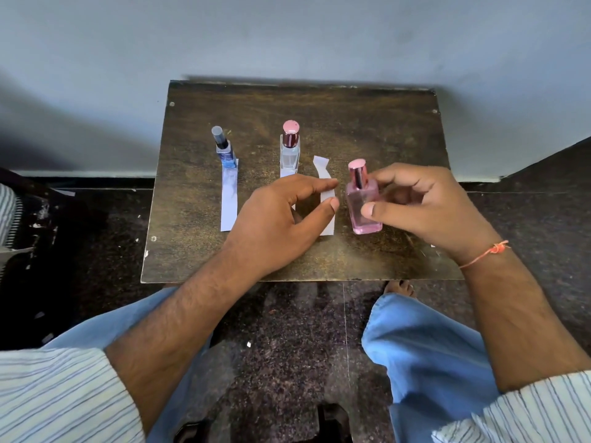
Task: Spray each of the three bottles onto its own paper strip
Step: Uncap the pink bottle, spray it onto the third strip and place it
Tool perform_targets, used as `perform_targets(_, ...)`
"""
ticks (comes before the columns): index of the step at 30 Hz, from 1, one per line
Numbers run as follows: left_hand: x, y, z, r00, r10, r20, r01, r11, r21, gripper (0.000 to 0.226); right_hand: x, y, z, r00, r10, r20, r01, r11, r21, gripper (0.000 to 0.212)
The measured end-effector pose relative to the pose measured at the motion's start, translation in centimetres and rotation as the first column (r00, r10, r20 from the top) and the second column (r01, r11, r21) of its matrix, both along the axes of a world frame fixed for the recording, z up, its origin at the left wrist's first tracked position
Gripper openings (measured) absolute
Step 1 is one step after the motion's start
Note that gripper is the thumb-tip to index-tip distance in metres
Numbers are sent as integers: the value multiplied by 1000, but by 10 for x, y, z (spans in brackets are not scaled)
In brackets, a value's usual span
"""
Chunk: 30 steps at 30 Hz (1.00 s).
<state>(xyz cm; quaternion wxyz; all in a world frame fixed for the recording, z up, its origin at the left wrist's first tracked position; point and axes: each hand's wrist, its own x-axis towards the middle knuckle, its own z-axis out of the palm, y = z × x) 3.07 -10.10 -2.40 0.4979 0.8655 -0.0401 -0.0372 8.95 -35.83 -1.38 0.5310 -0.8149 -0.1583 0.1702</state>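
Observation:
Three capped bottles stand on a small dark wooden table [399,139]. The blue bottle [224,151] is at the left, on the far end of a white paper strip [229,203]. At the middle stands the clear bottle [290,155] with a pink cap; my left hand hides most of its strip [284,173]. My right hand [425,209] grips the pink bottle [363,203] at the right, thumb in front and fingers behind. A bent third strip [327,222] lies just left of it. My left hand [281,219] rests with fingers apart, its index finger and thumb tips over that strip.
The table backs onto a pale wall, with dark speckled floor around it. My knees in blue trousers [425,346] sit below the front edge, and a bare foot [399,287] shows under the table. Striped fabric [9,215] lies at the far left.

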Motion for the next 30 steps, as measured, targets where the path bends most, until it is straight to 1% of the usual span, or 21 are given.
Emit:
perform_targets(2,0,-2,-1,1000,0,9,0,1000,-14,30,-3,1,3,996,71,-47,-71,997,-6,31)
perform_targets(5,1,-6,-2,1000,-10,19,12,995,-96,29,-7,4,7,988,120,-100,-122,993,-7,29)
perform_targets(8,0,-9,-3,1000,-10,-18,6,979,-205,32,-10,3,11,983,122,-139,-122,993,8,30)
perform_targets(11,1,-10,-1,997,-53,-52,32,940,-338,31,-12,1,14,974,118,-193,-113,993,38,34)
perform_targets(15,4,-12,-4,996,-71,-53,46,922,-384,22,-14,-3,15,967,141,-210,-131,990,61,33)
perform_targets(19,8,-13,-4,998,-7,-59,-18,907,-420,14,-15,-4,17,970,141,-199,-140,990,19,34)
perform_targets(21,9,-13,-2,997,31,-65,-55,912,-406,13,-16,-5,17,972,139,-190,-141,990,5,34)
perform_targets(26,8,-15,-5,996,92,-20,-93,936,-341,15,-11,-17,23,988,73,-136,-82,995,-61,42)
perform_targets(28,7,-14,-8,996,88,0,-85,966,-243,14,-9,-25,23,994,34,-109,-42,997,-67,39)
perform_targets(30,5,-14,-9,998,44,46,-42,998,-50,19,-8,-31,23,998,-11,-60,8,998,-57,36)
